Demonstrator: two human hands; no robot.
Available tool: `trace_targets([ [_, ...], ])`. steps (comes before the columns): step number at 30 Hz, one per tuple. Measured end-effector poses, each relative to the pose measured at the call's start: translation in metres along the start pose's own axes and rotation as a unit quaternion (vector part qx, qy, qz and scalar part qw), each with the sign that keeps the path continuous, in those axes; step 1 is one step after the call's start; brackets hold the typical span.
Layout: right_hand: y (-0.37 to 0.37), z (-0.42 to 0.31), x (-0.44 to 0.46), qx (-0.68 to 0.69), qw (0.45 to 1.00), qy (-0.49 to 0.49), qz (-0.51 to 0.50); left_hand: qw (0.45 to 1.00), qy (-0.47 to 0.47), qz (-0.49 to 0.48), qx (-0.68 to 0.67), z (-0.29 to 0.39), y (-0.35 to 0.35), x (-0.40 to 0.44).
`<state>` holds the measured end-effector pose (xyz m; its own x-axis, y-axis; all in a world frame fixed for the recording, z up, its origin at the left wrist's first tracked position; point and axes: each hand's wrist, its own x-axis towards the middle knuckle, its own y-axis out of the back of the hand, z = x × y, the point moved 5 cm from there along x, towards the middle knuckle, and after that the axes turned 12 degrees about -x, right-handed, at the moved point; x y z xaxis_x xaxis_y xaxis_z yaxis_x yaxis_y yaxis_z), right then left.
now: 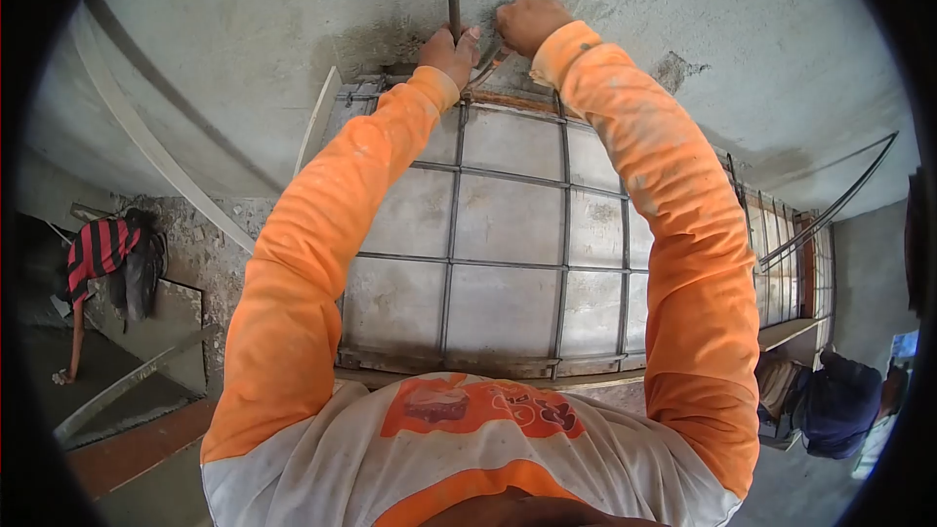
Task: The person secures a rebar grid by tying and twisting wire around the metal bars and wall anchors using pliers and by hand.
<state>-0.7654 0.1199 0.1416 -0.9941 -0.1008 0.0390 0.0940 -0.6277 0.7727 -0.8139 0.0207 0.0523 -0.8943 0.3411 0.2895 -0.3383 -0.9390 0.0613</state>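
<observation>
Both hands are raised against the grey plastered wall [293, 0], just above a grid of metal rods [457, 176] laid over pale panels [508, 220]. My left hand [451, 57] is wrapped round a dark metal bar [454, 12] whose end points up. Close on its right, my right hand [530, 23] is closed against the wall; what it holds, if anything, is hidden. A thin curved piece [488, 66] shows between the two hands near the grid's top edge.
A co-worker in a red and black striped top [101, 249] bends down at the far left. Bent rods [839, 200] stick out at the right, above dark cloth items [841, 405]. A long pale strip [146, 137] crosses the left side. Boards [142, 454] lie at the lower left.
</observation>
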Motion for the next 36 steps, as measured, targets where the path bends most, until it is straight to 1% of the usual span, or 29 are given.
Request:
trace_targets([
  [1,-0.001,-0.002,0.002,0.002,1.0,-0.003,-0.001,0.999,0.008,-0.023,0.024,0.0,-0.003,0.003],
  [2,0.001,-0.004,0.004,0.002,1.0,-0.003,0.021,0.998,0.017,-0.046,0.047,0.0,-0.006,0.004],
  [3,0.003,-0.005,0.005,0.001,0.999,-0.002,0.043,0.997,0.017,-0.05,0.048,0.001,-0.01,0.005],
  [5,0.007,-0.006,0.008,-0.005,0.999,0.001,0.044,0.994,-0.089,-0.06,0.025,0.011,-0.019,0.008],
  [6,0.009,-0.006,0.008,-0.011,0.999,0.007,0.046,0.994,-0.09,-0.062,0.026,0.01,-0.02,0.014],
  [7,0.006,-0.003,0.009,-0.009,0.999,0.004,0.045,0.991,-0.073,-0.108,0.015,0.008,-0.023,0.02],
  [8,0.004,0.001,0.011,0.021,0.998,0.006,0.067,0.986,-0.055,-0.154,0.004,0.008,-0.028,0.023],
  [9,0.002,0.005,0.012,0.051,0.995,0.008,0.089,0.986,-0.055,-0.157,0.004,0.01,-0.029,0.026],
  [10,-0.002,0.009,0.013,0.051,0.995,0.007,0.088,0.981,-0.012,-0.195,0.015,0.007,-0.032,0.029],
  [11,-0.002,0.013,0.013,0.081,0.994,0.002,0.068,0.972,0.031,-0.232,0.026,0.004,-0.035,0.03],
  [12,-0.003,0.016,0.013,0.111,0.993,-0.004,0.049,0.972,0.032,-0.232,0.027,0.006,-0.034,0.032],
  [14,-0.001,0.021,0.009,0.126,0.991,0.001,0.049,0.957,0.08,-0.274,0.048,0.004,-0.038,0.033],
  [15,-0.001,0.022,0.007,0.142,0.989,0.007,0.048,0.957,0.08,-0.274,0.048,0.005,-0.039,0.036],
  [17,-0.003,0.024,0.007,0.147,0.987,0.004,0.057,0.967,0.081,-0.228,0.079,0.005,-0.037,0.044],
  [19,-0.004,0.026,0.007,0.153,0.986,-0.002,0.065,0.965,0.084,-0.235,0.077,0.002,-0.037,0.046],
  [21,-0.002,0.023,0.005,0.158,0.986,0.025,0.044,0.963,0.083,-0.244,0.076,-0.002,-0.039,0.047],
  [23,-0.004,0.025,0.006,0.17,0.984,0.019,0.042,0.964,0.072,-0.249,0.058,-0.003,-0.04,0.042],
  [25,-0.008,0.023,0.009,0.182,0.982,0.016,0.038,0.963,0.082,-0.25,0.054,0.002,-0.039,0.04],
  [27,-0.011,0.025,0.01,0.161,0.985,0.011,0.058,0.963,0.091,-0.25,0.048,0.007,-0.041,0.038],
  [29,-0.013,0.027,0.009,0.159,0.985,0.015,0.067,0.964,0.046,-0.235,0.111,0.016,-0.043,0.039],
  [30,-0.012,0.028,0.008,0.159,0.984,0.021,0.076,0.965,0.045,-0.235,0.11,0.018,-0.045,0.038],
  [32,-0.013,0.03,0.009,0.157,0.985,0.018,0.07,0.968,0.073,-0.234,0.052,0.018,-0.046,0.033],
  [33,-0.013,0.029,0.009,0.157,0.985,0.015,0.063,0.968,0.074,-0.234,0.052,0.005,-0.047,0.04],
  [34,-0.013,0.029,0.008,0.158,0.985,0.015,0.063,0.972,0.034,-0.225,0.062,-0.007,-0.05,0.048],
  [35,-0.012,0.029,0.007,0.157,0.986,0.014,0.061,0.973,-0.007,-0.217,0.072,-0.004,-0.05,0.049],
  [36,-0.01,0.03,0.006,0.155,0.986,0.014,0.06,0.973,-0.008,-0.217,0.072,-0.005,-0.051,0.048],
])
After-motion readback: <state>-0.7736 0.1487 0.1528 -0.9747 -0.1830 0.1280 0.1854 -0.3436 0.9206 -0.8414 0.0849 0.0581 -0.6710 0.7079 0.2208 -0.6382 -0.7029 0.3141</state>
